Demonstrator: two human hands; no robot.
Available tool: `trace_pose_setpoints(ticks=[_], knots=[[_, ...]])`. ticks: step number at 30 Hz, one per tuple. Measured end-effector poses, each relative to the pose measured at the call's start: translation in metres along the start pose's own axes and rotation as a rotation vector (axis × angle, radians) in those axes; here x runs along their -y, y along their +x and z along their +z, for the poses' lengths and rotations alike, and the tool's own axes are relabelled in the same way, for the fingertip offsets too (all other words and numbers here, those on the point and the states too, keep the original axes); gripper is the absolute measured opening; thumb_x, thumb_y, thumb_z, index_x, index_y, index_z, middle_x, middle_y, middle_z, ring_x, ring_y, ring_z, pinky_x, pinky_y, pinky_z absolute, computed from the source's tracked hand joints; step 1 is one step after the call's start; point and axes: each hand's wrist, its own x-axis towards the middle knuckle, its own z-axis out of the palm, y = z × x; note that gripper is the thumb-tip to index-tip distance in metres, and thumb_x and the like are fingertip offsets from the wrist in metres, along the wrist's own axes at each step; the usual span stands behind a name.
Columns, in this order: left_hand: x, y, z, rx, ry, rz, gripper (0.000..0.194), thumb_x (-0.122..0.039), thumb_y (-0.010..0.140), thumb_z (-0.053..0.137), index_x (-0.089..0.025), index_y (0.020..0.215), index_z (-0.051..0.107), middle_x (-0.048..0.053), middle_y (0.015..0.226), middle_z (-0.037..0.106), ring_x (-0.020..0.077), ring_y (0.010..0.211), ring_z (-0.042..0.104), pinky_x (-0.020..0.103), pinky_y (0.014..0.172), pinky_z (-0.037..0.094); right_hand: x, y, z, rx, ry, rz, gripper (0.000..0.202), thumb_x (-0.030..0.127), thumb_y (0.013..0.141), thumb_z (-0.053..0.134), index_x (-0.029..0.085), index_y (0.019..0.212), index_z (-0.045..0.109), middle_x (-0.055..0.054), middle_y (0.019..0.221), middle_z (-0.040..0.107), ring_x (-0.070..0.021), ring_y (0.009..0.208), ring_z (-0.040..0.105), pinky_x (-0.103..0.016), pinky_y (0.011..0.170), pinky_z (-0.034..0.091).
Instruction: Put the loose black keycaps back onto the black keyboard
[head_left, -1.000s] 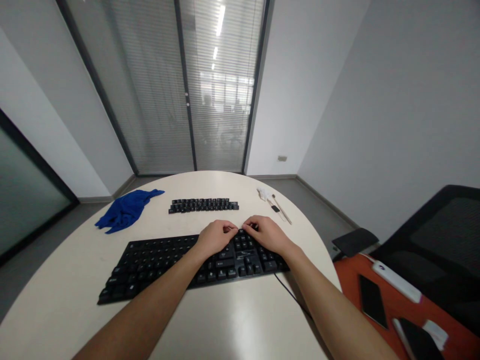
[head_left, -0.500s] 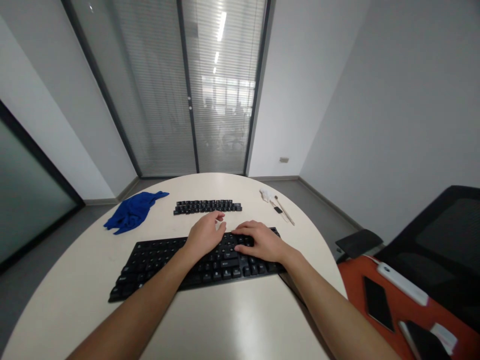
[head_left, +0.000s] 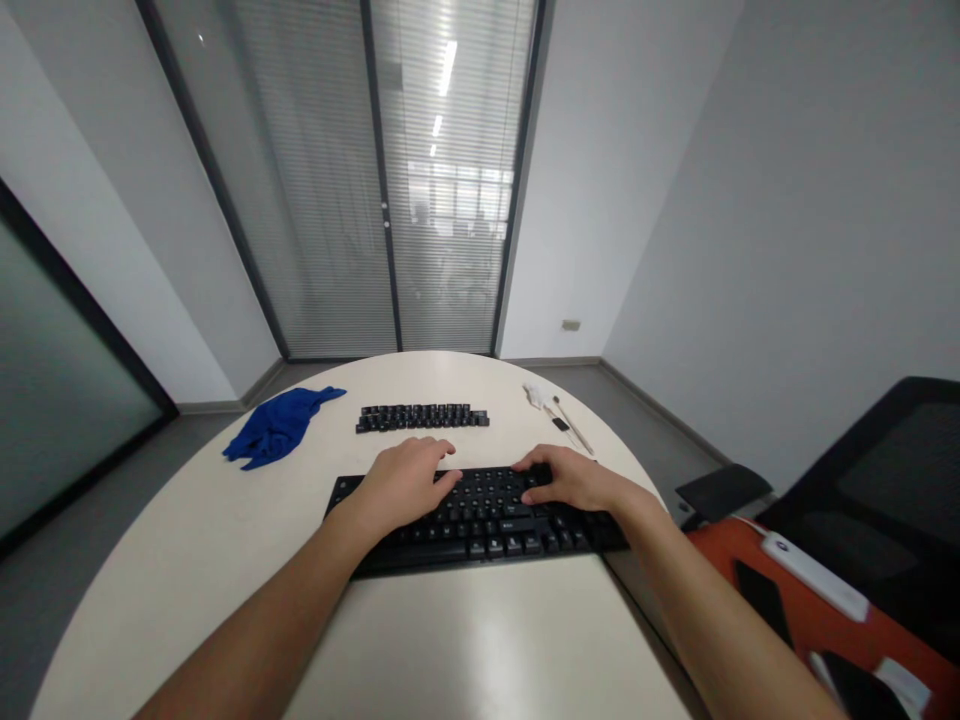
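A black keyboard [head_left: 465, 548] lies on the white round table in front of me. My left hand [head_left: 405, 485] is over its left half, the thumb and fingers apart with nothing between them. On the right half rests my right hand [head_left: 574, 480], its thumb on the keys and its index finger stretched toward the far edge. Gaps show between the fingers of that hand, and I see nothing held in it. Beyond the keyboard, loose black keycaps [head_left: 422, 417] stand in rows on the tabletop.
A blue cloth [head_left: 281, 428] lies at the table's far left. White tissue [head_left: 535, 394], a thin brush [head_left: 574, 427] and a small black-ended tool [head_left: 560, 424] are at the far right. Beside the table stands an orange chair [head_left: 720, 545] with a power strip [head_left: 814, 575] and phones.
The keyboard has slid to the right across the table, and my right hand has moved right with it. My left hand stays near the same spot, now nearer the keyboard's left end.
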Motion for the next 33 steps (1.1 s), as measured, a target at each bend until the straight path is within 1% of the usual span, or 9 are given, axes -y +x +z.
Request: trace_pose_setpoints(ticks=[4, 7, 10, 14, 17, 19, 25, 28, 33], knots=[[0.000, -0.014, 0.005, 0.125, -0.045, 0.194, 0.060, -0.052, 0.086, 0.064, -0.022, 0.137, 0.059, 0.011, 0.140, 0.060, 0.0324, 0.128, 0.055, 0.047, 0.111, 0.041, -0.014, -0.008, -0.011, 0.013, 0.003, 0.029, 0.051, 0.044, 0.074, 0.078, 0.023, 0.120, 0.072, -0.008, 0.123, 0.070, -0.0297, 0.115, 0.062, -0.042, 0.105, 0.045], [0.008, -0.024, 0.019, 0.219, -0.058, 0.225, 0.080, -0.064, 0.079, 0.068, -0.028, 0.147, 0.048, 0.011, 0.160, 0.037, 0.0383, 0.145, 0.036, 0.054, 0.118, 0.029, -0.021, -0.008, -0.014, 0.030, 0.027, 0.022, 0.053, 0.048, 0.075, 0.077, 0.024, 0.122, 0.071, -0.008, 0.123, 0.070, -0.0300, 0.115, 0.062, -0.042, 0.105, 0.045], [0.019, -0.031, 0.033, 0.214, -0.057, 0.238, 0.088, -0.065, 0.079, 0.068, -0.031, 0.154, 0.037, 0.009, 0.167, 0.021, 0.0381, 0.151, 0.022, 0.057, 0.122, 0.021, -0.025, -0.004, -0.016, 0.017, 0.026, -0.018, 0.052, 0.048, 0.076, 0.075, 0.024, 0.122, 0.071, -0.008, 0.124, 0.070, -0.0299, 0.116, 0.063, -0.042, 0.106, 0.045], [0.027, -0.035, 0.044, 0.118, -0.060, 0.266, 0.085, -0.065, 0.081, 0.066, -0.030, 0.153, 0.039, 0.008, 0.166, 0.025, 0.0322, 0.152, 0.023, 0.053, 0.124, 0.016, -0.023, 0.004, -0.021, 0.008, -0.004, -0.059, 0.048, 0.048, 0.078, 0.075, 0.025, 0.119, 0.074, -0.007, 0.122, 0.073, -0.0298, 0.113, 0.065, -0.041, 0.104, 0.046], [0.027, -0.036, 0.047, 0.051, -0.072, 0.281, 0.079, -0.065, 0.083, 0.065, -0.030, 0.151, 0.042, 0.007, 0.164, 0.031, 0.0320, 0.151, 0.026, 0.053, 0.124, 0.018, -0.010, 0.016, -0.024, 0.037, -0.071, -0.046, 0.031, 0.048, 0.089, 0.064, 0.025, 0.102, 0.080, -0.006, 0.106, 0.078, -0.0277, 0.097, 0.071, -0.039, 0.092, 0.052], [0.027, -0.036, 0.047, 0.031, -0.069, 0.288, 0.075, -0.064, 0.087, 0.061, -0.029, 0.151, 0.043, 0.007, 0.163, 0.032, 0.0314, 0.150, 0.028, 0.052, 0.123, 0.020, 0.003, 0.030, -0.022, -0.058, -0.190, -0.012, 0.029, 0.046, 0.091, 0.062, 0.023, 0.093, 0.080, -0.008, 0.096, 0.079, -0.0269, 0.088, 0.071, -0.037, 0.085, 0.053], [0.035, -0.035, 0.043, 0.046, -0.063, 0.288, 0.072, -0.063, 0.092, 0.053, -0.029, 0.154, 0.038, 0.005, 0.164, 0.030, 0.0310, 0.151, 0.026, 0.051, 0.124, 0.019, 0.035, 0.081, 0.003, -0.276, -0.477, 0.031, 0.025, 0.029, 0.092, 0.063, 0.021, 0.113, 0.073, -0.011, 0.111, 0.073, -0.0273, 0.102, 0.068, -0.037, 0.088, 0.050], [0.038, -0.034, 0.041, 0.067, -0.060, 0.265, 0.070, -0.063, 0.095, 0.048, -0.028, 0.155, 0.036, 0.005, 0.165, 0.027, 0.0305, 0.153, 0.022, 0.051, 0.124, 0.018, 0.036, 0.098, 0.014, -0.306, -0.494, 0.048, 0.028, 0.027, 0.090, 0.064, 0.021, 0.117, 0.070, -0.012, 0.118, 0.069, -0.0284, 0.107, 0.066, -0.038, 0.089, 0.050], [0.037, -0.034, 0.041, 0.063, -0.052, 0.242, 0.070, -0.062, 0.096, 0.047, -0.026, 0.155, 0.036, 0.007, 0.166, 0.024, 0.0292, 0.153, 0.020, 0.050, 0.124, 0.017, 0.025, 0.107, 0.024, -0.327, -0.507, 0.098, 0.026, 0.027, 0.089, 0.063, 0.021, 0.112, 0.072, -0.011, 0.116, 0.069, -0.0267, 0.103, 0.067, -0.036, 0.087, 0.051]])
